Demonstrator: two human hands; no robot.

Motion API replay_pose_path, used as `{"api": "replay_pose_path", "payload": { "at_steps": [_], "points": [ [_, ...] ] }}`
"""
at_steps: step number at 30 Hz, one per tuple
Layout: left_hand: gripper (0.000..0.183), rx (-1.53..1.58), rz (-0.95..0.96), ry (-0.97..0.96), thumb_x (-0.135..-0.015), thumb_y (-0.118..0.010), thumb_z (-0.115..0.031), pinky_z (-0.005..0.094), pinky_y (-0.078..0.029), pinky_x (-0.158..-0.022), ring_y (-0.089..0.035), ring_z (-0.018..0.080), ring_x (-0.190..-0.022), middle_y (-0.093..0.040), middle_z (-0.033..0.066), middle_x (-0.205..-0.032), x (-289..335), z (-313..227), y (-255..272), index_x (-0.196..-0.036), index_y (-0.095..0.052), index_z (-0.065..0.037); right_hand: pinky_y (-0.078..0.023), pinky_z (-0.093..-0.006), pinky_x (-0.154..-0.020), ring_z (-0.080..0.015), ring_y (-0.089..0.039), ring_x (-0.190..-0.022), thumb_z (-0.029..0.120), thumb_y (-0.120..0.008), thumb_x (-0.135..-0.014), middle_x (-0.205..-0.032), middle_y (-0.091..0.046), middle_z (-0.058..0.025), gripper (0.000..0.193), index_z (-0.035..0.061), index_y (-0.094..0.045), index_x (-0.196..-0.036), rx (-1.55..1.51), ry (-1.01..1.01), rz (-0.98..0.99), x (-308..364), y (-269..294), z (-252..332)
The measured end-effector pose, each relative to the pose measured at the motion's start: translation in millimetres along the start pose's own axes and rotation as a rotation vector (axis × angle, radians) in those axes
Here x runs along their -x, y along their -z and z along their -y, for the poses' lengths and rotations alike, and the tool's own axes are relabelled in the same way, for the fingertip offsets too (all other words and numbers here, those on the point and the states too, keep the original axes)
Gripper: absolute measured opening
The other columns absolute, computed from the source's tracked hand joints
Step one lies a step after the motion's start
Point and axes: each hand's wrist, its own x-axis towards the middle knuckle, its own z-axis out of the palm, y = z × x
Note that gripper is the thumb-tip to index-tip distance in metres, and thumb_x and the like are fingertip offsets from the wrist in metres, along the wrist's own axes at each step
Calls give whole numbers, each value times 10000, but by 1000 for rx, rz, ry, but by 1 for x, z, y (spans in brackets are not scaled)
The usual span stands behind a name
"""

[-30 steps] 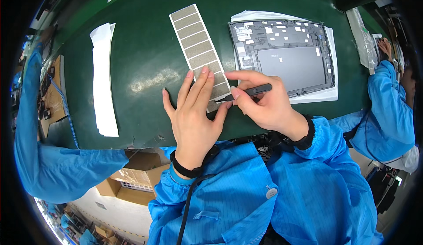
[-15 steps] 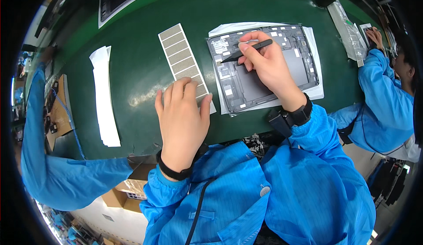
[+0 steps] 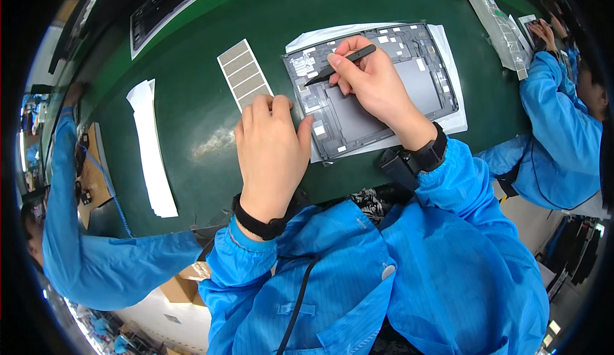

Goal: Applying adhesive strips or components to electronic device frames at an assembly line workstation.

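Note:
In my right hand point(image 3: 384, 93) are slim black tweezers point(image 3: 321, 77), their pointed tip over the left part of a dark tablet-like housing point(image 3: 409, 90). Whether the tip touches the housing or carries anything is too small to tell. Small white and silver patches dot the housing, which lies on a white sheet point(image 3: 462, 115). To its left is a white strip of grey-brown rectangular labels point(image 3: 243, 70). My left hand point(image 3: 272, 157) lies over the strip's near end with its thumb apart, hiding the lower labels.
A stack of long white paper strips point(image 3: 153, 157) is on the green table point(image 3: 192, 74), at left. Another dark housing point(image 3: 169, 7) sits at the far left. A clear plastic-wrapped strip point(image 3: 499, 29) is at far right. Blue-sleeved co-workers point(image 3: 556, 125) flank me.
My left hand now covers more of the label strip than before. The tweezers stay over the same left area of the housing. The whole view has shifted slightly.

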Motion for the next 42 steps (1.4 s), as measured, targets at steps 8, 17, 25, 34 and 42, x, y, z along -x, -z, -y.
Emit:
{"api": "replay_pose_path", "payload": {
  "at_steps": [8,17,25,34,42],
  "points": [
    [368,46,-13,-9,-790,-751,-139,421,-458,-856,-576,339,-1031,-603,133,-1092,-7,-5,-5,-1095,-580,-21,-452,-224,-533,-76,-568,-612,153,-623,-952,-732,-629,-45,161,24,-530,-974,40,-1,6,-1,1,-3],
    [670,-99,67,-101,-838,-692,-177,527,-341,-1054,-444,397,-1313,-559,231,-1310,-1,-30,-22,-1386,-402,79,-460,-224,-548,-77,-590,-651,156,-626,-950,-749,-622,-39,169,20,-526,-969,17,-18,-15,-2,-1,-2],
    [784,-50,-4,5,-862,-678,-256,629,-296,-1067,-443,391,-1314,-553,275,-1299,1,-48,-32,-1421,-297,139,-436,-224,-545,-79,-567,-621,161,-624,-965,-684,-564,-5,155,26,-552,-937,58,23,-83,6,-7,-1],
    [815,-154,-3,18,-880,-653,-323,642,-265,-1083,-466,370,-1299,-571,258,-1285,1,-50,-38,-1442,-279,133,-427,-234,-512,-68,-570,-596,234,-624,-979,-692,-638,-57,241,8,-560,-925,123,384,-389,4,6,19],
    [604,155,-81,-69,-856,-681,-133,529,-333,-1095,-423,381,-1363,-553,192,-1364,61,-11,7,-1396,-449,6,-427,-215,-537,-69,-565,-607,211,-599,-988,-735,-658,-73,233,-17,-642,-967,-118,14,-146,59,17,40]
  ]
}}
